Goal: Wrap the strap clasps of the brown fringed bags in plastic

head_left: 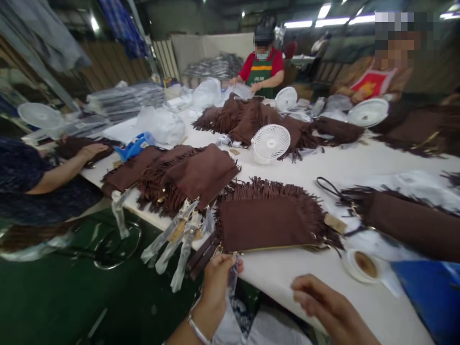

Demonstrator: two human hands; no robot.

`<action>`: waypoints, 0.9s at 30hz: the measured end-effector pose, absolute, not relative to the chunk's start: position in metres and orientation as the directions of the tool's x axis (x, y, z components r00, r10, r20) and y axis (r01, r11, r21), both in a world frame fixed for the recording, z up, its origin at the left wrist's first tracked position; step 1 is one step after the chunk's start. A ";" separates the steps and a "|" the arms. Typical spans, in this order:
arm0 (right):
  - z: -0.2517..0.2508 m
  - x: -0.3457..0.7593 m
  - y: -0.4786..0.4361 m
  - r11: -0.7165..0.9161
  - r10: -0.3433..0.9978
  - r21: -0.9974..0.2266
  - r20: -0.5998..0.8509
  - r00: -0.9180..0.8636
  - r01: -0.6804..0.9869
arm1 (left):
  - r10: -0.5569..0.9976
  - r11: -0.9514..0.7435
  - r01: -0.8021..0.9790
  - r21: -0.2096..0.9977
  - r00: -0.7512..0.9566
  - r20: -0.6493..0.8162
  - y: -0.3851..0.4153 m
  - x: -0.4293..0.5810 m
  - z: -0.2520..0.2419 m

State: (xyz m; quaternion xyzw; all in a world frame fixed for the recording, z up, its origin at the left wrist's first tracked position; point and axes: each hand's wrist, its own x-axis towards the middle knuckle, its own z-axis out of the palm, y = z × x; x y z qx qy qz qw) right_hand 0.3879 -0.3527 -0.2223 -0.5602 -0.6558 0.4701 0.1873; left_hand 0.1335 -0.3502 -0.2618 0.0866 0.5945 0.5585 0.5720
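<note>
In the lower middle of the frame the left hand (214, 282) has its grip closed, thumb against fingers, on one clear plastic strip (233, 276) that stands upright from the fingers at the near edge of the white worktop (316, 268). The right hand (325, 303), lower right of it and apart from the strip, has its fingers loosely curled; whether its grip holds anything cannot be told. One brown fringed bag (268, 221) lies flat just above both hands, its zip edge toward them, near the strip but not touching it. To its left is a stack of brown bags (179, 175), too overlapped to count, with four plastic-wrapped straps (168, 237) hanging over the edge. One more bag (406, 223) lies at the right, and one tape roll (363, 264) sits below it. Four small white fans (270, 142) show across the frame, and three other people work around the worktop.
</note>
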 end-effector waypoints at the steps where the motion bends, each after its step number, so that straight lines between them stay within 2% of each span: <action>1: -0.215 0.359 -0.339 -0.059 0.879 -0.856 -0.288 -0.381 0.513 | 0.754 0.354 -0.541 0.763 -0.318 -0.575 -0.353 0.135 -0.261; 5: -0.207 0.282 -0.300 0.126 0.806 -0.892 -0.162 -0.569 0.433 | 0.796 0.330 -0.565 0.756 -0.264 -0.545 -0.356 0.137 -0.266; 8: -0.215 0.265 -0.288 0.230 0.760 -0.847 -0.152 -0.632 0.480 | 0.799 0.296 -0.590 0.751 -0.278 -0.533 -0.355 0.136 -0.272; 14: -0.220 0.253 -0.285 0.328 0.766 -0.678 -0.216 -0.605 0.658 | 0.747 0.347 -0.583 0.735 -0.301 -0.592 -0.353 0.137 -0.286; 18: -0.217 0.244 -0.286 0.372 0.771 -0.570 -0.248 -0.586 0.732 | 0.738 0.317 -0.632 0.707 -0.304 -0.602 -0.352 0.138 -0.299; 27: -0.219 0.239 -0.287 0.406 0.765 -0.475 -0.290 -0.575 0.781 | 0.782 0.298 -0.633 0.714 -0.267 -0.563 -0.357 0.138 -0.315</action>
